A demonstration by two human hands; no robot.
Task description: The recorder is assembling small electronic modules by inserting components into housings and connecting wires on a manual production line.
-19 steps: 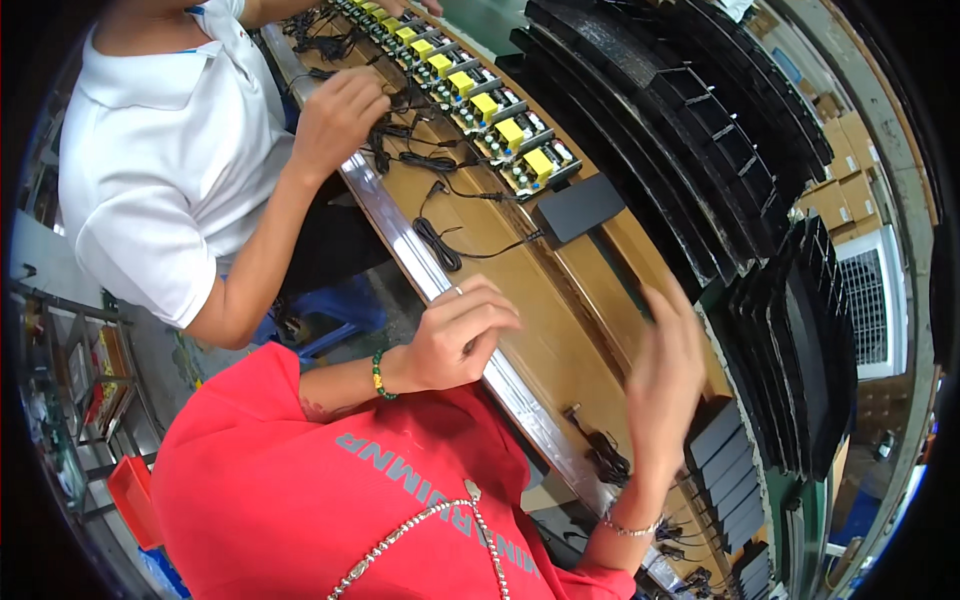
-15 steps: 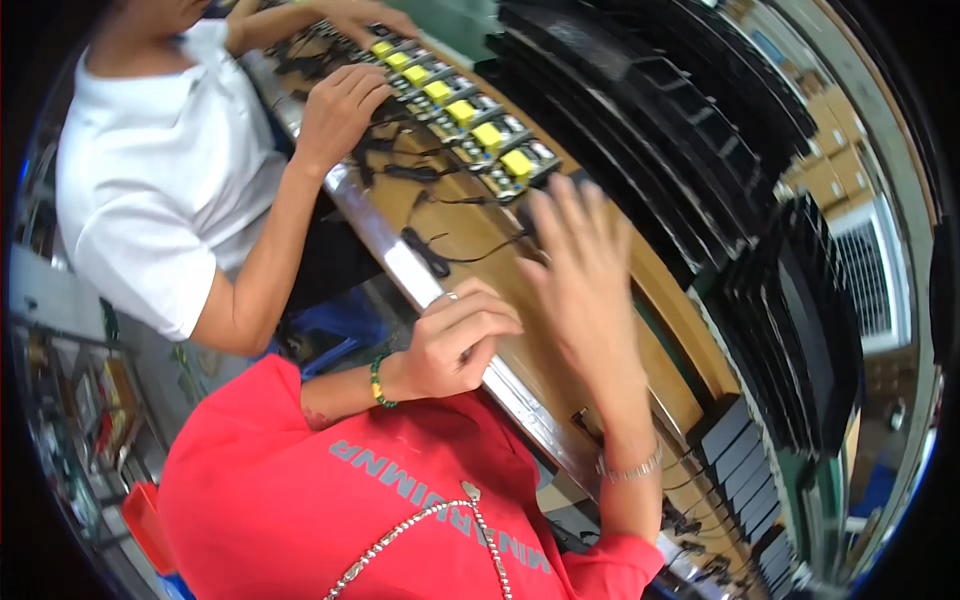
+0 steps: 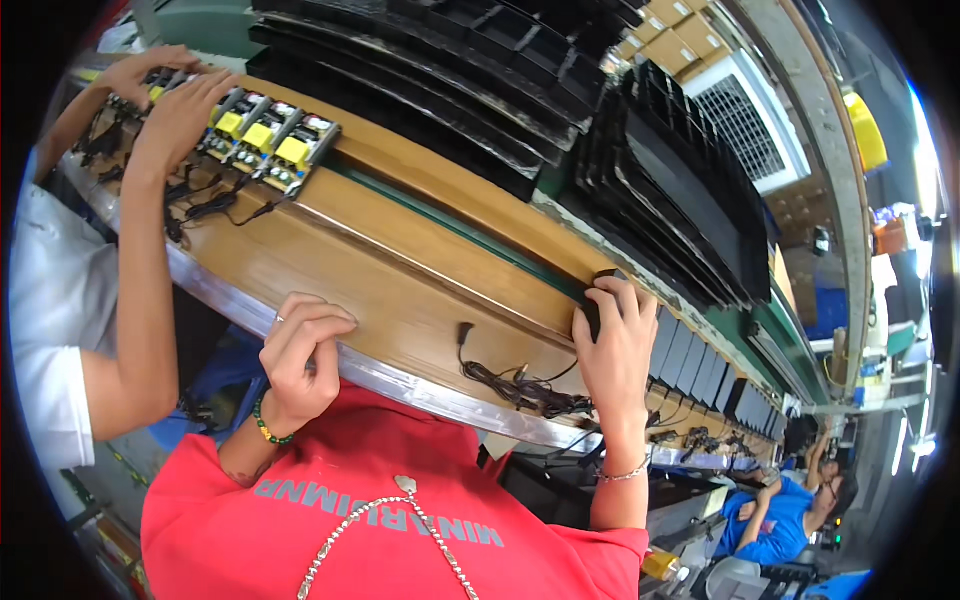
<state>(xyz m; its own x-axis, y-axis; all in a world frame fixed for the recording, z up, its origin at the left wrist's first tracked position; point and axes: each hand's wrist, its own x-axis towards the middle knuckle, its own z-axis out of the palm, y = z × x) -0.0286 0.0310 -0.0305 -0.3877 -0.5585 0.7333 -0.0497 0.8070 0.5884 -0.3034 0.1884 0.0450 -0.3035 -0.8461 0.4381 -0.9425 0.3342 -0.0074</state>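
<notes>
My right hand (image 3: 618, 345) is closed around a small black box (image 3: 592, 315), a power adapter by its look, at the far edge of the wooden bench. A bundled black cable (image 3: 525, 388) lies on the bench just left of that hand; a thin cord runs from it toward the hand. My left hand (image 3: 303, 362) hovers by the bench's metal front edge, fingers curled in a loose fist with nothing seen in them. Right of my right hand, a row of similar black adapters (image 3: 690, 360) lines the bench, their cables toward me.
At the left, a co-worker's hand (image 3: 185, 115) rests on a row of circuit boards with yellow transformers (image 3: 292, 152). Stacked black trays (image 3: 430, 90) stand behind the bench, with more trays (image 3: 680, 190) to the right. A person in blue (image 3: 775, 520) sits farther right.
My view has swung to the right. My right hand has moved from near the circuit boards rightward along the bench, and is now on a black adapter. My left hand stays curled.
</notes>
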